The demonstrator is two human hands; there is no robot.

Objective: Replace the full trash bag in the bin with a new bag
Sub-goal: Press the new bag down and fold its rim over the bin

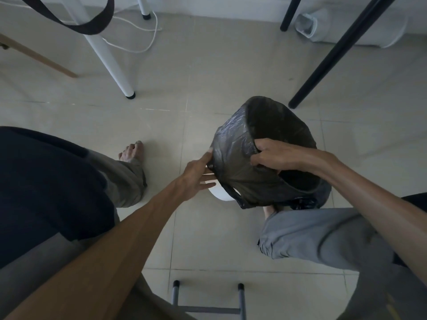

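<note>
Head view, only one: I'm fitting the black bag over the white bin, which stands on the tiled floor between my feet, just by a black furniture leg. The bag mouth is open and looks empty inside, so I judge this is the new liner going on, not the full one coming out. To do it well: keep the rim stretched evenly, pull the film down all round the lip, tuck the loose handle loop hanging at the near side so it doesn't slip back in. My right hand is closed on the near edge of the bag's rim, fingers curled over it, pinching the plastic. My left hand is mostly open, fingers spread, index tip touching the bag's outer left side, other fingers against or just off the bin's white wall; dim light, hard to say which. It grips nothing. Only a sliver of the bin shows below the bag. Risk as I see it: thin film tearing if I yank one side.
</note>
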